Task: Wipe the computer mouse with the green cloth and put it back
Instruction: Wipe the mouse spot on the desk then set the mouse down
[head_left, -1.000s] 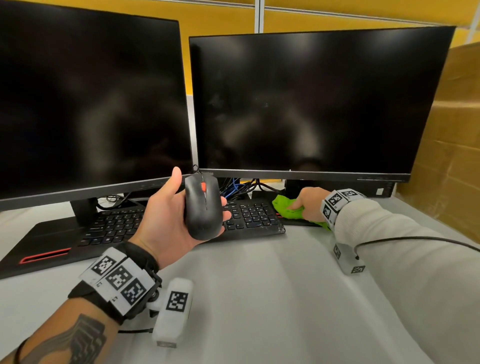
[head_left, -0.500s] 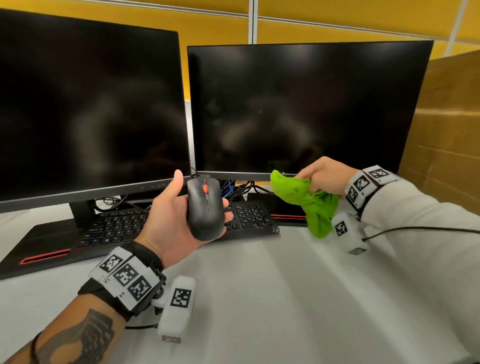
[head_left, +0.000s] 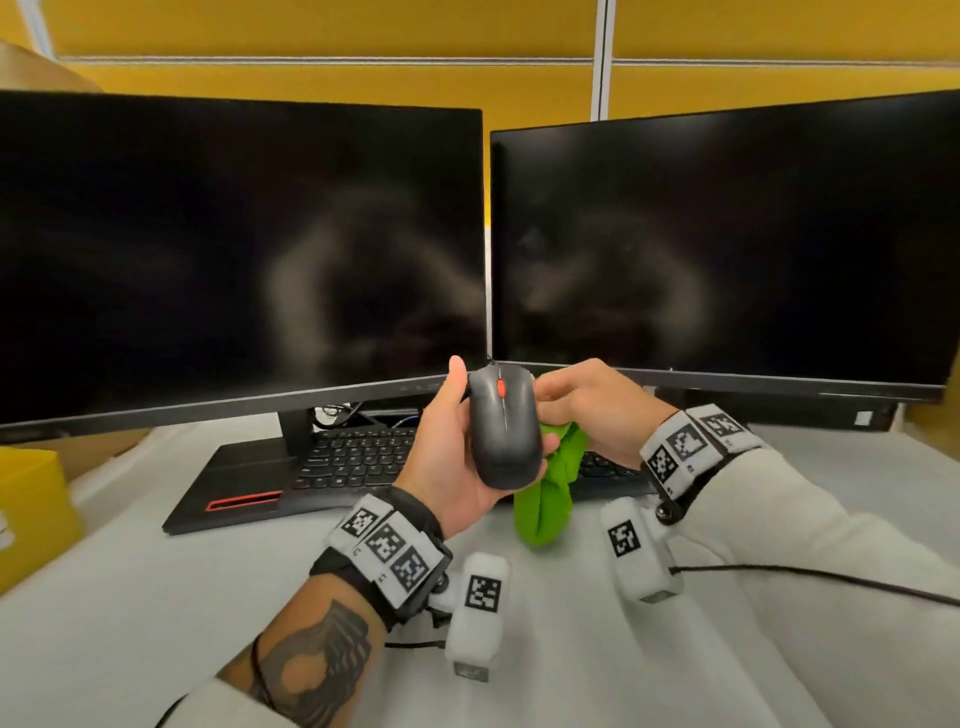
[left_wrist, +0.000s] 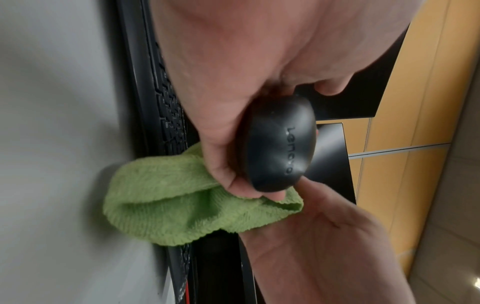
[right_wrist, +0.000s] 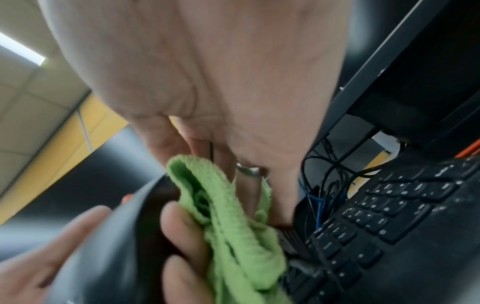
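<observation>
The left hand (head_left: 457, 457) cradles the smooth black plastic computer mouse (head_left: 505, 434) in its palm, raised above the bench (head_left: 571, 649) with its top turned up, probably so the cloth can reach every side. The right hand (head_left: 597, 410) holds the bunched green terry cloth (head_left: 550, 488) just beside the mouse's right flank; whether fabric already touches plastic is hard to tell. Under both lies a black keyboard (head_left: 358, 457) on the white-covered bench, before two dark monitors (head_left: 234, 249) and a yellow partition wall (head_left: 311, 31).
</observation>
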